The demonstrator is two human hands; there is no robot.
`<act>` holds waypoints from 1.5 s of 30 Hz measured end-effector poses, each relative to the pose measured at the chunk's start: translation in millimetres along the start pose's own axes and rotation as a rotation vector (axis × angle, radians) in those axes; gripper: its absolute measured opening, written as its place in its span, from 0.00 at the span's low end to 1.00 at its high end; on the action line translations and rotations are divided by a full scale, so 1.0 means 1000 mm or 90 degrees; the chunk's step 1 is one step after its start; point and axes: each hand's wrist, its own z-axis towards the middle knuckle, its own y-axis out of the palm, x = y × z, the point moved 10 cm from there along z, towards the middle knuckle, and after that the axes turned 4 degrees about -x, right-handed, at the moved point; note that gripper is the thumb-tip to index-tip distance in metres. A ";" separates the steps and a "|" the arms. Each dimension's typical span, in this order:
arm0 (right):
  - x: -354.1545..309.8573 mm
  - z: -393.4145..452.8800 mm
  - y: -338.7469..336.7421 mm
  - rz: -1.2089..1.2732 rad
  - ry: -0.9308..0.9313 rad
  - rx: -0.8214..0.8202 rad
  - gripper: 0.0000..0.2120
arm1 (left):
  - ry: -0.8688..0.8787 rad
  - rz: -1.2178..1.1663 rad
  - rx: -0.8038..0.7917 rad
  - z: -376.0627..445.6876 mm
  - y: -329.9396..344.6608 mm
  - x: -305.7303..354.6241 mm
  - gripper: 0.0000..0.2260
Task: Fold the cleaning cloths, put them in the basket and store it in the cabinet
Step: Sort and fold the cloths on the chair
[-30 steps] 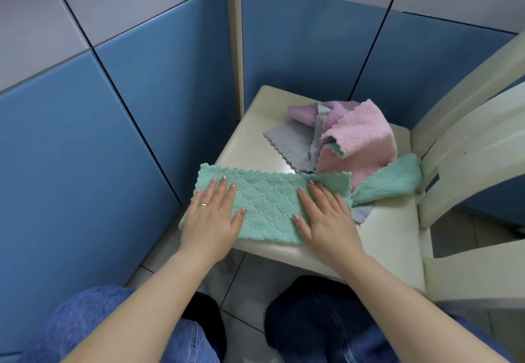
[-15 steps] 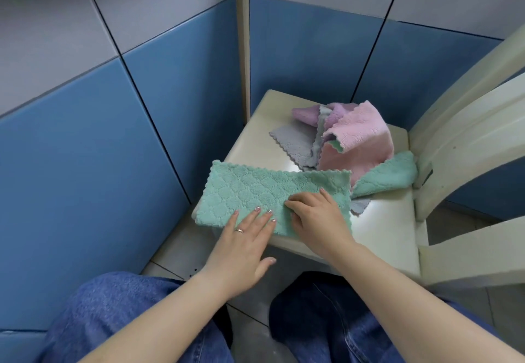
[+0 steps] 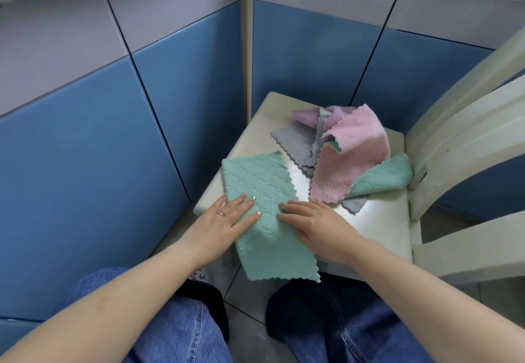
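Head view, surface: a cream chair seat [image 3: 377, 220] serves as the work surface, set into a corner of blue wall panels [image 3: 85, 178].
Head view, cloth in work: a green cloth [image 3: 264, 192], folded to a long strip, lies at the near left corner of the seat; its near end hangs off the front edge over the person's knees.
Head view, left hand [image 3: 227, 222]: lies flat on the strip's left side, fingers straight and pressing; grip released, nothing clasped (a ring shows on one finger).
Head view, right hand [image 3: 309, 222]: rests on the strip's right edge, fingers stretched toward the left hand; whether the fingertips pinch the edge I cannot tell, but it reads as a flat press.
Head view, waiting pile: a pink cloth [image 3: 355, 158] on top, a grey cloth [image 3: 295, 144] beneath and to its left, a second green cloth [image 3: 386, 176] at the right, all loosely overlapping and unfolded, just beyond the strip.
Head view, basket and cabinet: neither in sight.
Step in hand: folding the first cloth, judged early in the task.
Next move: likely bring the hanging near end up over the far end, edges matched (the overhang could slide off if the press lifts).
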 end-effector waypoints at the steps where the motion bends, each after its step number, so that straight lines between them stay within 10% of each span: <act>1: 0.000 -0.004 0.003 -0.014 -0.015 -0.017 0.22 | 0.043 0.011 0.014 -0.001 0.001 0.006 0.27; 14: -0.006 -0.044 0.032 -0.147 -0.099 -0.045 0.42 | 0.175 -0.057 0.081 0.007 0.006 0.005 0.25; 20: -0.005 -0.037 0.008 -0.040 -0.026 0.080 0.28 | 0.173 -0.104 0.083 0.007 0.002 0.003 0.23; 25: 0.039 -0.036 -0.011 0.413 0.265 0.096 0.21 | -0.033 -0.448 0.166 0.009 -0.011 -0.018 0.17; 28: 0.057 -0.033 -0.011 0.455 0.416 0.102 0.31 | -0.281 -0.756 0.236 0.002 -0.011 -0.039 0.15; 32: 0.066 -0.020 -0.021 0.514 0.427 0.229 0.18 | -0.407 -0.949 0.298 0.005 -0.017 -0.053 0.05; 45: 0.085 -0.004 0.017 0.569 0.562 0.145 0.09 | -0.476 -1.024 0.053 0.033 0.009 -0.057 0.25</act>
